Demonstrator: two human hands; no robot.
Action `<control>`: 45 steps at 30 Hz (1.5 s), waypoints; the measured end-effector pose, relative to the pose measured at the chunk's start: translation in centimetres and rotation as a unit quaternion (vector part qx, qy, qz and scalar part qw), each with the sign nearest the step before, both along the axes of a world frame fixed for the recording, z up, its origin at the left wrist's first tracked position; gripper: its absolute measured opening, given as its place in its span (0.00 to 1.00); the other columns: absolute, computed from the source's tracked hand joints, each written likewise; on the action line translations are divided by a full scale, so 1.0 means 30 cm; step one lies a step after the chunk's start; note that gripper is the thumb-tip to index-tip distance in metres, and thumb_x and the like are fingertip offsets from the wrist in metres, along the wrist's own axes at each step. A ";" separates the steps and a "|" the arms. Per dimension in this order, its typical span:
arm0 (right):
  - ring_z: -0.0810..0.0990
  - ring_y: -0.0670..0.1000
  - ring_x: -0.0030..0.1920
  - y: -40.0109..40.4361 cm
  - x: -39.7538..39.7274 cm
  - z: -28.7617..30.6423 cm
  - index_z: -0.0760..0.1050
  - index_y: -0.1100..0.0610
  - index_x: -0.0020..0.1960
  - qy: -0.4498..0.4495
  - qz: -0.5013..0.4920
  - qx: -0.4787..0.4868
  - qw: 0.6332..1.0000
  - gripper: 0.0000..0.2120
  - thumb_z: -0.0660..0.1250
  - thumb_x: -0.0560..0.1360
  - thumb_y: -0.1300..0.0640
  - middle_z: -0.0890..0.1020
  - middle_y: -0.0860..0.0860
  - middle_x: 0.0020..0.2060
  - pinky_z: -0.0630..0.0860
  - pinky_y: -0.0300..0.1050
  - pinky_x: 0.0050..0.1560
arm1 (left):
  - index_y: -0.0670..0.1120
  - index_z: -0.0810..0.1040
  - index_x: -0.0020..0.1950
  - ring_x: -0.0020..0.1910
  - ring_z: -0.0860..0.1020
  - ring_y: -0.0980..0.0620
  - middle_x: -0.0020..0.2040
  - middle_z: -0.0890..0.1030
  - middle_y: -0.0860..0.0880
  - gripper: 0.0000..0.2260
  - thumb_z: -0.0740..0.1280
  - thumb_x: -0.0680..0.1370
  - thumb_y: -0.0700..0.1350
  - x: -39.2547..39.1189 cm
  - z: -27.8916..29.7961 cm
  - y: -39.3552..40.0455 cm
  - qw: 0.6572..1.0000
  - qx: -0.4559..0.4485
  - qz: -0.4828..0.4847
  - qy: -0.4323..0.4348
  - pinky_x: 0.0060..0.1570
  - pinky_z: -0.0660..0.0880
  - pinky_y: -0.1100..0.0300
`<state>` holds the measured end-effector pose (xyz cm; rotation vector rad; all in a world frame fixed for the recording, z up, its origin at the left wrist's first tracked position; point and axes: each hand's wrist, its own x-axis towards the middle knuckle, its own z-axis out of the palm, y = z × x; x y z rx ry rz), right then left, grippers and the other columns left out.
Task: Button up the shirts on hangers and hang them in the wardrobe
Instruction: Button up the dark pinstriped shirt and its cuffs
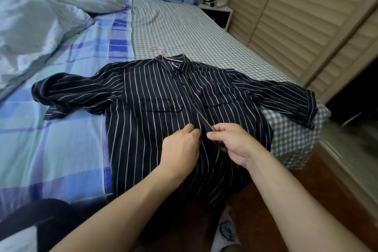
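Two hands work at the middle of the black shirt with thin white stripes (155, 96), which lies face up across the foot of the bed, its hem hanging over the edge toward me at six o'clock and its collar pointing to twelve. A pale pink hanger (157, 49) sits inside it, the hook poking out above the collar onto the grey checked sheet (173, 26). My right hand (231, 141) pinches the narrow front placket (201, 116) between thumb and fingers, lifting its edge; my left hand (180, 147) has its fingertips curled onto the opposite front panel just beside it, though whether they hold a button I cannot tell, since the knuckles hide it. Buttons toward the collar look fastened, so I judge I am on a middle one. Slips I see coming: the thin fabric could slide from my pinch, I could push the button into the wrong hole and skew the fronts, or tugging toward me could drag the shirt off the bed. Louvred wooden wardrobe doors (306, 16) stand at two o'clock.
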<state>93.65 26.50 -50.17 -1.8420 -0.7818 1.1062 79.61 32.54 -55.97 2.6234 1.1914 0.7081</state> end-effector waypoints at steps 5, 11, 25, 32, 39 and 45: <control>0.82 0.57 0.56 0.011 -0.005 0.040 0.75 0.61 0.58 0.070 0.003 -0.013 0.997 0.10 0.67 0.77 0.67 0.84 0.59 0.53 0.74 0.53 0.67 | 0.49 0.77 0.40 0.29 0.70 0.52 0.37 0.72 0.54 0.06 0.69 0.77 0.41 0.010 0.015 0.022 1.000 -0.019 0.003 -0.001 0.24 0.57 0.60; 0.82 0.58 0.58 0.022 0.007 0.017 0.81 0.60 0.52 0.068 0.051 -0.028 0.996 0.06 0.69 0.79 0.57 0.86 0.60 0.53 0.69 0.61 0.72 | 0.49 0.82 0.42 0.38 0.82 0.51 0.36 0.83 0.51 0.06 0.70 0.79 0.43 -0.023 0.087 0.023 0.963 -0.247 0.004 -0.112 0.40 0.79 0.57; 0.80 0.55 0.60 0.032 -0.003 -0.045 0.84 0.60 0.53 0.052 0.012 -0.011 0.999 0.07 0.71 0.78 0.57 0.86 0.53 0.48 0.67 0.57 0.74 | 0.38 0.83 0.47 0.38 0.84 0.49 0.40 0.85 0.43 0.01 0.72 0.77 0.33 -0.060 0.105 0.057 0.703 -0.621 0.012 -0.345 0.45 0.84 0.56; 0.80 0.49 0.51 0.022 -0.010 -0.039 0.83 0.56 0.46 0.043 0.010 -0.010 0.999 0.02 0.72 0.77 0.57 0.85 0.49 0.43 0.68 0.53 0.72 | 0.37 0.83 0.47 0.38 0.85 0.48 0.41 0.85 0.42 0.01 0.73 0.77 0.34 -0.062 0.100 0.057 0.711 -0.616 0.018 -0.338 0.40 0.83 0.59; 0.82 0.48 0.43 -0.001 -0.016 -0.024 0.83 0.58 0.46 0.033 0.009 0.004 0.999 0.02 0.75 0.74 0.60 0.85 0.49 0.39 0.74 0.49 0.65 | 0.37 0.82 0.46 0.35 0.84 0.50 0.38 0.84 0.42 0.01 0.72 0.77 0.33 -0.053 0.103 0.046 0.717 -0.603 0.028 -0.349 0.38 0.82 0.60; 0.84 0.47 0.41 -0.021 -0.045 -0.028 0.82 0.58 0.49 0.019 -0.010 0.016 1.000 0.05 0.75 0.74 0.63 0.87 0.51 0.39 0.76 0.41 0.54 | 0.37 0.83 0.48 0.34 0.82 0.51 0.39 0.85 0.41 0.02 0.72 0.78 0.36 -0.051 0.107 0.038 0.740 -0.582 0.030 -0.335 0.33 0.79 0.62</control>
